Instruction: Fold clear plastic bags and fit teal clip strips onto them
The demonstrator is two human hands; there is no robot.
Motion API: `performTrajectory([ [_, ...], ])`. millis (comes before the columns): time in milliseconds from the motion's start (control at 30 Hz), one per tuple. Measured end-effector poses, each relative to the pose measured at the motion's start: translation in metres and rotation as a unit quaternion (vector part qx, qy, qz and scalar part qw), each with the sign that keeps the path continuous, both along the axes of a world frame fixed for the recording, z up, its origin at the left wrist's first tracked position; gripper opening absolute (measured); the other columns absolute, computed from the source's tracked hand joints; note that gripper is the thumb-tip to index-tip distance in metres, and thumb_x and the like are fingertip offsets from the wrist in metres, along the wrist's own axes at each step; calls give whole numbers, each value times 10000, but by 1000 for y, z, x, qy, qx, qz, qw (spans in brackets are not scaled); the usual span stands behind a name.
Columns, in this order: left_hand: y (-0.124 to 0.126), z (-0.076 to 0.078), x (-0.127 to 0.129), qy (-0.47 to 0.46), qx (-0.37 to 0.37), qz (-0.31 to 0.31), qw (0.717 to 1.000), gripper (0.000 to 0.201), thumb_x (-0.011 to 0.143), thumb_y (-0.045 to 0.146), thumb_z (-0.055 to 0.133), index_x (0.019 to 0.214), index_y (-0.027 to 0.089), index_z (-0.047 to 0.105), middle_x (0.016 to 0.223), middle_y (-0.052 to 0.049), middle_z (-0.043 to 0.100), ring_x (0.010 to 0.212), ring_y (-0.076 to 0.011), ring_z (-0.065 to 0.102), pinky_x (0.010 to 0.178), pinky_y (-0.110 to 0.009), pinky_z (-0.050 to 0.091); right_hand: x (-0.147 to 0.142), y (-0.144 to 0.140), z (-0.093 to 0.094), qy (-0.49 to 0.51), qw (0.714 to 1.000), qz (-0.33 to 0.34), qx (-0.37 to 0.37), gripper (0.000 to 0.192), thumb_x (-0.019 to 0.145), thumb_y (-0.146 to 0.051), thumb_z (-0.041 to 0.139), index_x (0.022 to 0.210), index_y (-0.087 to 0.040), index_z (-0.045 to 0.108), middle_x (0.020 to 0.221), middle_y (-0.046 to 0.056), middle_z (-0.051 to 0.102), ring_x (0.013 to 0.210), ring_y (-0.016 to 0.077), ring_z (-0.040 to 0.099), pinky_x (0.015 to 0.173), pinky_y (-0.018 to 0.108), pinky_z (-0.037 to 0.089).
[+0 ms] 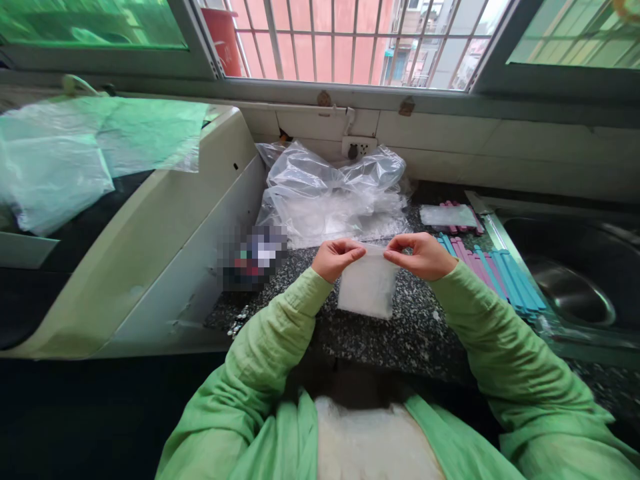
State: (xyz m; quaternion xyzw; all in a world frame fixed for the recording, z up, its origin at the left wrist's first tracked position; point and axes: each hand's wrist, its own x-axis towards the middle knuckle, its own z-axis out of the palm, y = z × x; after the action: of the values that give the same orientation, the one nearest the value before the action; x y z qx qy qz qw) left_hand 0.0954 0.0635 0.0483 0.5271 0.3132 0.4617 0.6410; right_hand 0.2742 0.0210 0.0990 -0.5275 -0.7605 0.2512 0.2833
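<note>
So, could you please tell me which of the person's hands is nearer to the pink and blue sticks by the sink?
Right. The right hand pinches the small bag just beside the sticks; the left hand holds the bag's far corner, away from them.

Sticks [493, 270] lie right of the pouch [367, 287] (plastic heap [333, 193] behind).

Daylight is coming through a barred window [350, 40] running above a white tiled wall [500, 157] with a socket [357, 147]. A speckled dark counter [400, 333] is stretching below, a steel sink [575, 280] sitting at its right and a white appliance [165, 233] standing at its left.
</note>
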Motion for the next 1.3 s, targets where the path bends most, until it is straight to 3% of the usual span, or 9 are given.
performTrajectory([
  [300,7,-6,-3,-57,-50,41,996,319,398,383,803,542,137,660,528,13,620,511,-66,507,562,-226,428,1,-1,5,42,999,-19,-5,271,685,-418,570,623,-154,560,577,2,547,541,85,452,536,243,402],
  [800,6,-4,0,-85,-83,49,992,316,347,344,822,504,129,651,498,20,612,480,-51,497,521,-197,398,2,0,2,60,997,-36,13,271,698,-411,561,607,-155,549,545,-11,511,517,77,419,512,235,373],
  [1067,4,1,0,-134,-104,68,983,327,337,355,823,504,135,647,484,22,599,461,-57,488,513,-211,392,-2,7,-13,114,993,8,-22,396,601,-547,642,613,-165,542,612,3,548,589,96,477,584,259,433],
  [1300,4,3,0,-141,-114,69,981,342,324,365,821,502,136,640,484,22,592,469,-61,484,525,-219,386,-5,8,-20,140,990,-12,-5,348,668,-490,598,578,-162,523,566,-14,500,561,85,426,576,265,402],
])
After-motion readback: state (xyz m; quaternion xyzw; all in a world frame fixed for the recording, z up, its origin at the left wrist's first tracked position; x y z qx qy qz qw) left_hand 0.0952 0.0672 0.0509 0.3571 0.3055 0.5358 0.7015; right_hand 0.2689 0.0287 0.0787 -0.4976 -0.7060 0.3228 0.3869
